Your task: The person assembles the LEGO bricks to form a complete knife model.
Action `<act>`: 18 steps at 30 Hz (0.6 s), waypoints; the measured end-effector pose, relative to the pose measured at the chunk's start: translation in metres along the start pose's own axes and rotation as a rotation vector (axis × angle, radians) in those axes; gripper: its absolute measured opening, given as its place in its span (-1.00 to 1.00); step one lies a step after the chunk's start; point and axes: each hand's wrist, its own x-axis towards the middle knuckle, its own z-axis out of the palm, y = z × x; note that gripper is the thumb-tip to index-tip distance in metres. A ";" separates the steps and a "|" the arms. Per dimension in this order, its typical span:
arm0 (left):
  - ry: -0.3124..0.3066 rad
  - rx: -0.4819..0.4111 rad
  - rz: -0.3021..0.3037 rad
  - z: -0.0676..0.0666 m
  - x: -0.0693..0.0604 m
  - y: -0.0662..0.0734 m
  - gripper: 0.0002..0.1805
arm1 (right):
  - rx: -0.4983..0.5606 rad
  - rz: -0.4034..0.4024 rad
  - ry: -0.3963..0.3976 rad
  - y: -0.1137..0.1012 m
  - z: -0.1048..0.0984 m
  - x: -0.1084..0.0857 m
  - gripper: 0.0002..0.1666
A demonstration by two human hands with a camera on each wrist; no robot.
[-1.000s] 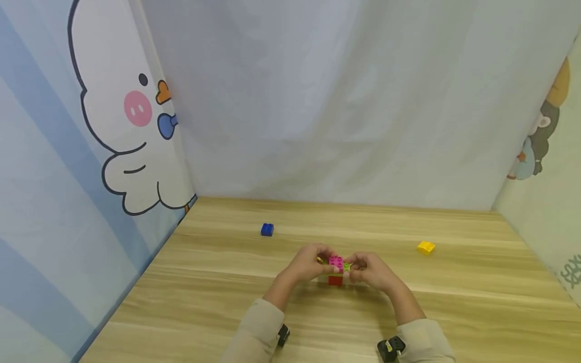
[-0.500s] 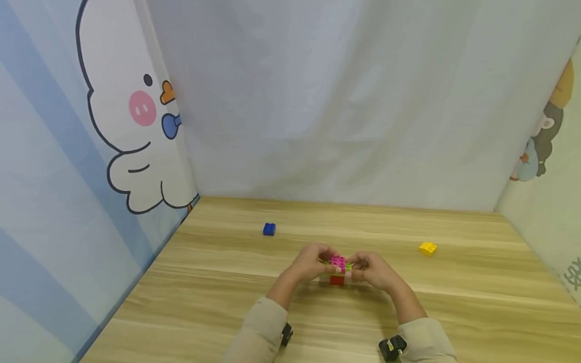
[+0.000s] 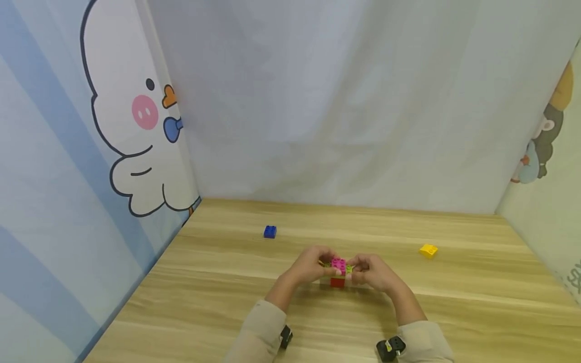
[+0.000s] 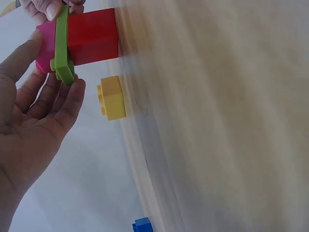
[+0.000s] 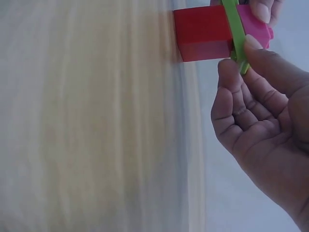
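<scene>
Brick stack (image 5: pixel 235 30) upright between left hand (image 3: pixel 309 264) and right hand (image 3: pixel 373 272), both partly curled, pinching it above red brick (image 4: pixel 92 36).

The head view looks forward and down across the pale wood-grain worktop (image 3: pixel 204 307); 2 closer wrist views share the red plastic block (image 4: pixel 93 37), high in frame.

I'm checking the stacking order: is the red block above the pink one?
No, the pink block is uppermost, with the green piece between it and the red block underneath.
</scene>
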 end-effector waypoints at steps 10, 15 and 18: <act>-0.045 0.027 0.021 -0.007 -0.004 -0.001 -0.60 | -0.038 -0.006 -0.015 0.000 0.001 0.000 -0.62; -0.028 0.005 0.025 -0.013 -0.004 -0.006 -0.53 | -0.041 0.006 -0.013 -0.001 0.001 0.000 -0.60; -0.009 0.005 0.016 -0.016 -0.005 -0.007 -0.54 | -0.034 0.011 -0.010 -0.001 0.000 0.000 -0.60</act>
